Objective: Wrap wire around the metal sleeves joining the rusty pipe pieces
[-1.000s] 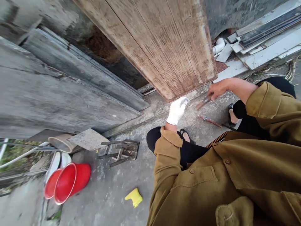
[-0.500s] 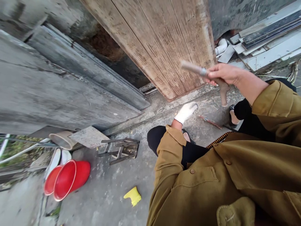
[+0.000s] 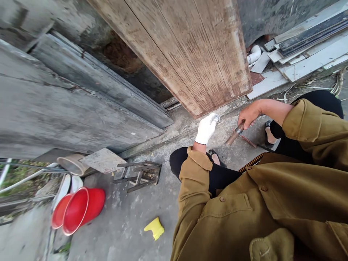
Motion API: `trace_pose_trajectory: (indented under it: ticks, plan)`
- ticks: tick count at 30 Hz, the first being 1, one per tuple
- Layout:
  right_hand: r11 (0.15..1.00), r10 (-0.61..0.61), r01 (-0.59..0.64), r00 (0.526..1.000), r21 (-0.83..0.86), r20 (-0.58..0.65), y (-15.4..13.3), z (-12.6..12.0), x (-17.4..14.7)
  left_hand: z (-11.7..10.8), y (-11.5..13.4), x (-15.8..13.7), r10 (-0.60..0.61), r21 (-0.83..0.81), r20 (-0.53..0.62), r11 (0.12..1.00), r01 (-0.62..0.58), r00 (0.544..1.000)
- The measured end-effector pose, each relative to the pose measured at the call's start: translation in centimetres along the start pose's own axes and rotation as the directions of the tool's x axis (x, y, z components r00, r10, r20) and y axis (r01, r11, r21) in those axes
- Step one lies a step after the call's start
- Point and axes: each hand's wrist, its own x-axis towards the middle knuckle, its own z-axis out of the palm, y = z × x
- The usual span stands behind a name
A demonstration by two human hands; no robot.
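Observation:
My left hand [image 3: 206, 128], in a white knitted glove, is closed with curled fingers just in front of the plank door's lower corner. A thin wire [image 3: 225, 121] runs from its fingertips toward my right hand. My bare right hand [image 3: 249, 115] grips a brown wooden stick [image 3: 233, 137], its free end slanting down to the left. Silvery wire is wound around the stick near my fingers; the rest of it is hidden under the hand. Below lies a thin reddish-brown rod [image 3: 248, 141] on the concrete, partly covered by the stick.
A weathered plank door [image 3: 190, 54] leans ahead; grey boards [image 3: 81, 105] lean at left. Stacked tile strips [image 3: 312, 63] and a white pipe elbow [image 3: 255, 54] lie at right. A small wooden stool [image 3: 141, 174], red buckets [image 3: 92, 206] and a yellow glove-like piece [image 3: 154, 228] are on the ground.
My right hand has come down and left, swinging the stick from pointing up-left to pointing down-left. My left hand has risen slightly, and the thin wire now shows between the hands.

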Motion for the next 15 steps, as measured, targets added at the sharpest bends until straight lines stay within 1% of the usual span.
trace_pose_trajectory:
  ticks: [2,3,4,5,6,7,8,9,10,11,12,13,14,15]
  plan:
    - [0.986,-0.133,0.123,0.988,0.114,0.085,-0.8,0.1,-0.3,0.3,-0.2,0.1,-0.046,-0.029,-0.039,0.999,0.044,0.998]
    - [0.970,-0.190,0.173,0.978,0.169,0.089,-1.1,-0.1,-0.8,0.6,-0.3,0.2,-0.063,-0.056,-0.041,0.997,0.060,0.997]
    - [0.951,-0.238,0.220,0.969,0.217,0.061,-1.3,-0.3,-1.5,1.0,-0.3,0.3,-0.079,-0.083,-0.032,0.994,0.076,0.996]
    - [0.929,-0.274,0.265,0.962,0.259,-0.003,-1.4,-0.7,-2.4,1.3,-0.2,0.5,-0.095,-0.106,-0.008,0.990,0.093,0.995]
    - [0.906,-0.292,0.314,0.949,0.285,-0.118,-1.3,-1.0,-3.4,1.7,-0.1,0.6,-0.105,-0.125,0.035,0.986,0.109,0.994]
    - [0.881,-0.281,0.356,0.923,0.311,-0.262,-1.1,-1.3,-4.4,2.1,0.0,0.6,-0.106,-0.142,0.092,0.983,0.119,0.990]
    - [0.843,-0.246,0.412,0.867,0.345,-0.434,-0.7,-1.6,-5.3,2.4,0.2,0.7,-0.097,-0.159,0.155,0.980,0.122,0.983]
    - [0.789,-0.191,0.486,0.776,0.376,-0.602,-0.4,-1.9,-6.1,2.7,0.5,0.7,-0.079,-0.182,0.213,0.976,0.119,0.974]
    - [0.720,-0.126,0.569,0.670,0.397,-0.731,0.1,-2.1,-6.6,2.8,0.8,0.6,-0.050,-0.211,0.261,0.972,0.107,0.964]
    - [0.667,-0.039,0.623,0.577,0.409,-0.816,0.5,-2.3,-6.8,2.9,1.3,0.5,-0.012,-0.243,0.296,0.966,0.088,0.955]
    - [0.637,0.051,0.645,0.511,0.422,-0.858,0.8,-2.5,-6.8,2.8,1.7,0.4,0.028,-0.274,0.314,0.960,0.063,0.949]
    - [0.641,0.131,0.627,0.478,0.442,-0.868,1.1,-2.6,-6.5,2.7,2.2,0.3,0.066,-0.301,0.326,0.953,0.038,0.943]
    - [0.679,0.200,0.567,0.469,0.467,-0.860,1.3,-2.7,-6.1,2.6,2.7,0.1,0.104,-0.322,0.343,0.947,0.013,0.933]
    - [0.742,0.255,0.466,0.470,0.483,-0.845,1.4,-2.8,-5.6,2.4,3.1,0.0,0.139,-0.334,0.365,0.942,-0.010,0.921]
